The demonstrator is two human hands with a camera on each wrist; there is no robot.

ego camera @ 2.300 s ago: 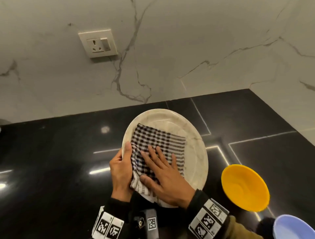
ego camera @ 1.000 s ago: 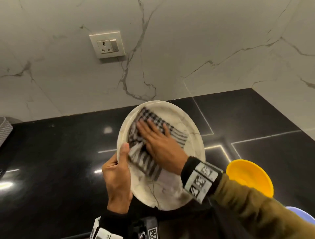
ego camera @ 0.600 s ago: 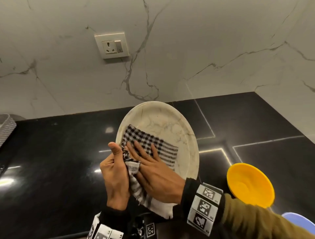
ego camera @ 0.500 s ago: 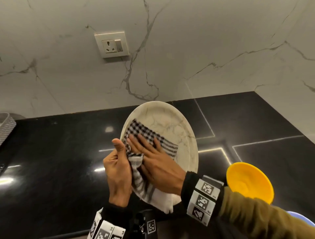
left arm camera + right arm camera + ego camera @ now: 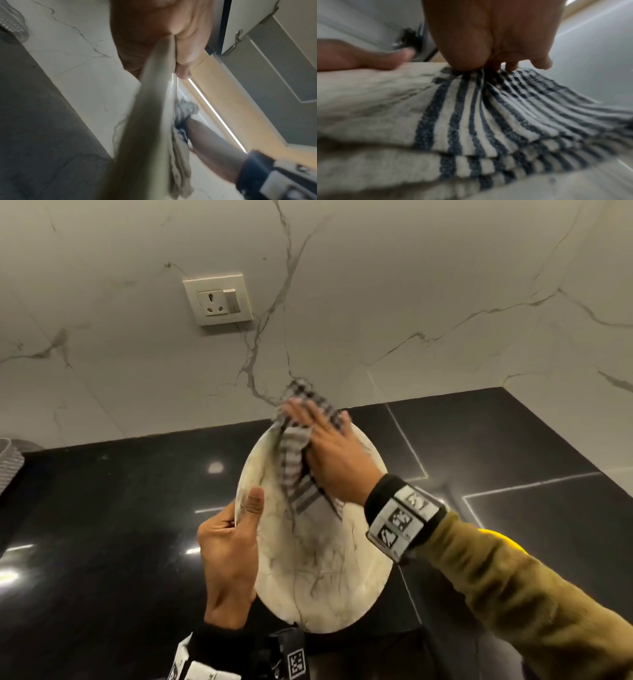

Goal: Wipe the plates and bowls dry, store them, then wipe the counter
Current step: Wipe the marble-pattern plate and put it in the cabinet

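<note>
A cream marbled plate [image 5: 318,570] is held tilted above the black counter [image 5: 102,525]. My left hand [image 5: 233,546] grips its left rim, thumb on the face and fingers behind. In the left wrist view the plate [image 5: 145,128] runs edge-on from that hand [image 5: 171,44]. My right hand [image 5: 329,446] presses a black-and-white checked cloth [image 5: 298,453] flat against the plate's upper part; the cloth sticks out past the top rim. In the right wrist view the straight fingers [image 5: 505,40] bear down on the bunched cloth [image 5: 488,121].
A yellow bowl [image 5: 503,537] peeks out behind my right sleeve at the right. A grey woven basket [image 5: 10,460] sits at the left edge. The marble wall with a socket [image 5: 217,299] rises behind the counter.
My right hand has swept the cloth from the plate's left middle up to its top rim. The left thumb stays on the rim, and the plate is tilted more upright.
</note>
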